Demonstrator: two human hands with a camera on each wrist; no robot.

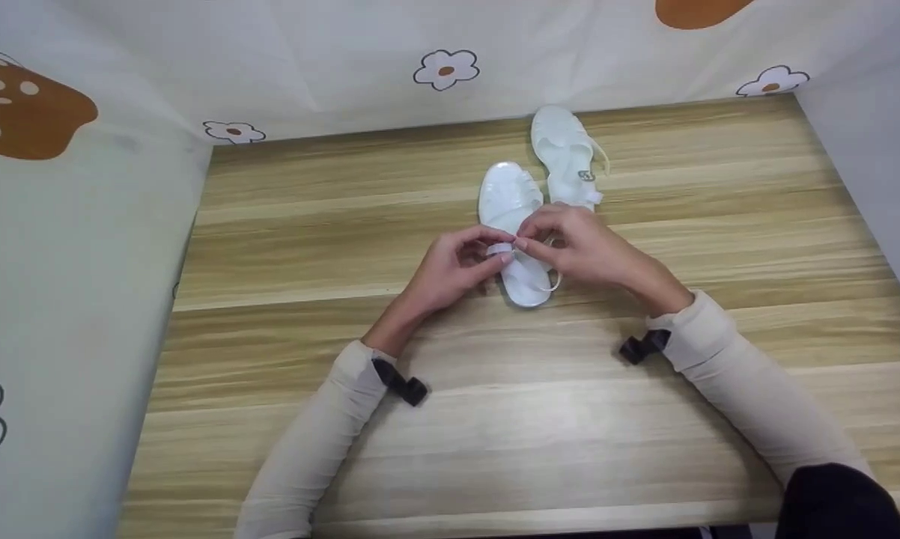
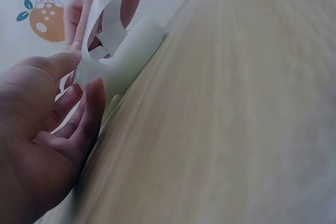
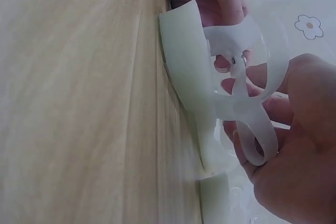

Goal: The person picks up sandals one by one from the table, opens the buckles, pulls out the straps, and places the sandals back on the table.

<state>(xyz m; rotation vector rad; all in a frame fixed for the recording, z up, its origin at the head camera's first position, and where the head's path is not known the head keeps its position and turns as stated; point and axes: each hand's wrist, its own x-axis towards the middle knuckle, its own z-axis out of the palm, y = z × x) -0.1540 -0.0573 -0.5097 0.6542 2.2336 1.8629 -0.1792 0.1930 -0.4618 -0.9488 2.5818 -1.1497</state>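
A white jelly sandal [image 1: 505, 191] lies sole-down on the table, toe pointing away, between the person's two hands. At its ankle strap, the left hand [image 1: 450, 269] pinches the strap with thumb and forefinger. The right hand [image 1: 588, 243] meets it from the other side, pinching the strap close to a small metal buckle [image 3: 236, 61]. In the right wrist view the strap [image 3: 275, 61] loops up above the heel [image 3: 184, 40]. The fingers partly hide the buckle. Behind and to the right stands a second white sandal [image 1: 558, 131], its loose strap sticking out sideways.
A wood-grain table [image 1: 308, 224] carries both sandals. Its back edge meets a pale wall covering [image 1: 330, 67] with flowers and brown spotted shapes, close to the second sandal's toe. A black camera mount [image 1: 405, 385] sits on each wrist.
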